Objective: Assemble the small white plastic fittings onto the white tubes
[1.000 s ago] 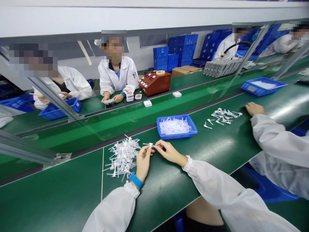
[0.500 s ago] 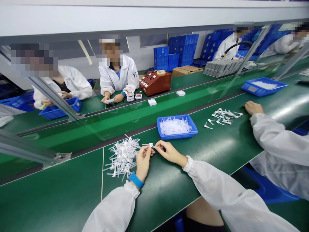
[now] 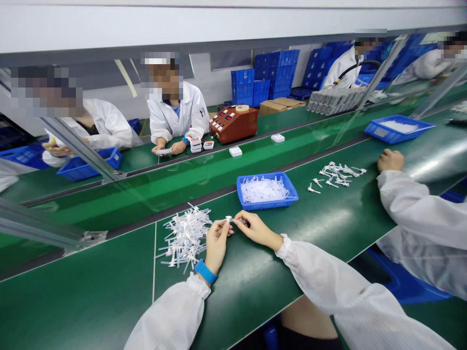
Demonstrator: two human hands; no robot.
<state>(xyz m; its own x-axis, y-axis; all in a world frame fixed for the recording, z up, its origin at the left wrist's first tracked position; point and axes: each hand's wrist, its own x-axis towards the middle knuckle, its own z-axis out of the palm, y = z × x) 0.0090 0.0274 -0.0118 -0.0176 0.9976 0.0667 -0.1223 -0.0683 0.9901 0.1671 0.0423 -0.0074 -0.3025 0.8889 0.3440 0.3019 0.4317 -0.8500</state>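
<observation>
My left hand (image 3: 218,243), with a blue band at its wrist, is closed in a pinch on a small white plastic piece with a thin tube (image 3: 228,218). My right hand (image 3: 260,230) comes in from the right, its thumb and forefinger closed on the other end of the same piece. Fingers cover part of it. Just left of my left hand lies a heap of similar white pieces with tubes (image 3: 186,236). Beyond my right hand stands a blue tray (image 3: 268,204) full of loose translucent tubes (image 3: 263,189).
A smaller scatter of white pieces (image 3: 337,175) lies right of the tray, near a co-worker's hand (image 3: 390,160). Past the table runs a green conveyor belt (image 3: 204,175) carrying white square boxes (image 3: 235,151). Metal posts (image 3: 78,146) rise at the left. Co-workers sit opposite.
The white boxes on the belt have moved right. The neighbouring co-worker's hand has shifted right, and the far-left co-worker's hands have moved. My hands stay nearly in place, the piece slightly turned between them.
</observation>
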